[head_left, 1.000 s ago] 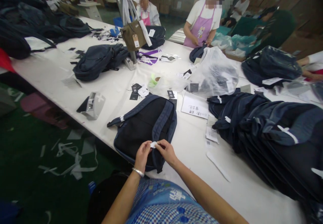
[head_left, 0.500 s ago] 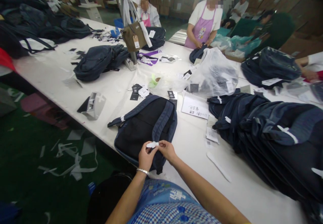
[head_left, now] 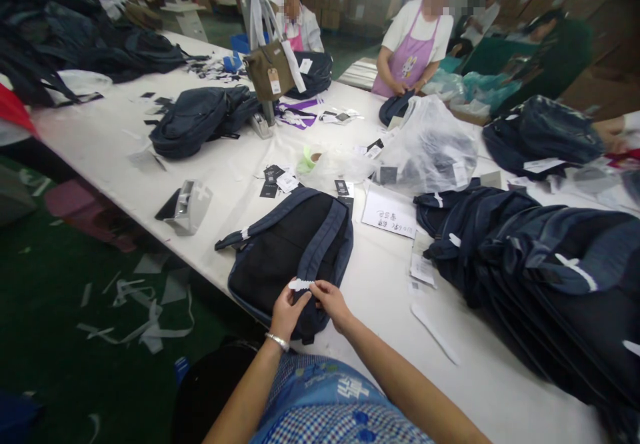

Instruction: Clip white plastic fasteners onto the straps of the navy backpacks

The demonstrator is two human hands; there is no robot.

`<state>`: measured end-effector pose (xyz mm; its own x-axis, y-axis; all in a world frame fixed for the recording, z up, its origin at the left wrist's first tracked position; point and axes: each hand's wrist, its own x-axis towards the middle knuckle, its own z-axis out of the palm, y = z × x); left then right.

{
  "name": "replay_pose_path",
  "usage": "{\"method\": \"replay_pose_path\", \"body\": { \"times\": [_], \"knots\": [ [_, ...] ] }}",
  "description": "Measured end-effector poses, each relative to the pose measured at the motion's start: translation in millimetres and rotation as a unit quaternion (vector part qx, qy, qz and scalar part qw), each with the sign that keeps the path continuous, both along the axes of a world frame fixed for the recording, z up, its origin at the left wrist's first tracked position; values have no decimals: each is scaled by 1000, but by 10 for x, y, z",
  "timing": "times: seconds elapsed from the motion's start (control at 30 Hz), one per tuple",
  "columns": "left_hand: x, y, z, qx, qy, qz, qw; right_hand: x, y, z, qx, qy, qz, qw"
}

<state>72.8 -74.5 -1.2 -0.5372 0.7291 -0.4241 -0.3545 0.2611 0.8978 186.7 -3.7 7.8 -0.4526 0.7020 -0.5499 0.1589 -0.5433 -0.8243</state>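
Note:
A navy and black backpack point(head_left: 270, 257) lies on the table in front of me, its shoulder straps facing up. Across the lower end of its right strap point(head_left: 319, 239) is a small white strip point(head_left: 301, 285) with a scalloped edge. My left hand point(head_left: 285, 312) pinches the strip's left end between thumb and fingers. At its right end, the fingertips of my right hand point(head_left: 332, 301) are closed on it. A similar white band point(head_left: 245, 233) is around the other shoulder strap. How the strip is fastened underneath is hidden.
Stacked navy backpacks point(head_left: 540, 277) fill the table's right side. A loose white strip point(head_left: 434, 334), a handwritten paper sheet point(head_left: 389, 211), black tags point(head_left: 273, 181) and a tape dispenser point(head_left: 187, 207) lie around. Across the table a co-worker in a purple apron point(head_left: 413, 57) handles a bag.
More of the white strip's scalloped edge shows between my hands now, and it lies straighter. My hands have shifted only slightly; the backpack stays in place.

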Motion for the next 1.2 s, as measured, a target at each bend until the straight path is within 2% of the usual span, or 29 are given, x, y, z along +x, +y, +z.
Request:
{"method": "replay_pose_path", "body": {
  "times": [0.1,0.27,0.43,0.5,0.57,0.6,0.67,0.73,0.8,0.87,0.97,1.0,1.1,1.13,1.2],
  "knots": [
    [-10,53,4,-26,-13,26,999,-14,-7,-38,43,2,-9,999],
    [62,141,-35,-51,-89,51,993,51,14,-11,-64,40,-6,997],
    [116,84,69,-39,-108,-22,993,207,49,42,-25,41,-28,998],
    [91,33,103,-20,-152,-62,986,326,69,21,-56,77,-17,995],
    [46,4,100,-5,-170,-60,984,457,98,-13,-98,103,-8,990],
    [24,8,87,-2,-147,-45,988,514,115,-28,-108,107,-9,988],
    [-4,63,50,-1,-36,-26,999,586,143,-47,-111,100,-15,989],
    [-2,176,17,7,89,-65,994,590,151,-46,-102,96,-19,990],
    [17,323,-6,-2,154,-128,980,535,134,-36,-85,99,-19,991],
    [21,467,-28,-28,154,-169,973,459,103,-23,-46,82,-21,995],
    [-53,598,-82,-48,110,-199,973,383,53,3,96,-63,-35,993],
    [-97,609,-105,-45,94,-206,973,376,35,13,166,-126,-41,977],
    [-254,558,-164,-45,26,-205,977,381,-57,20,368,-248,-14,896],
    [-311,523,-169,-47,6,-198,979,382,-107,6,413,-259,26,873],
    [-457,441,-137,-52,-7,-190,980,371,-226,-43,453,-266,134,840]
  ]
}}
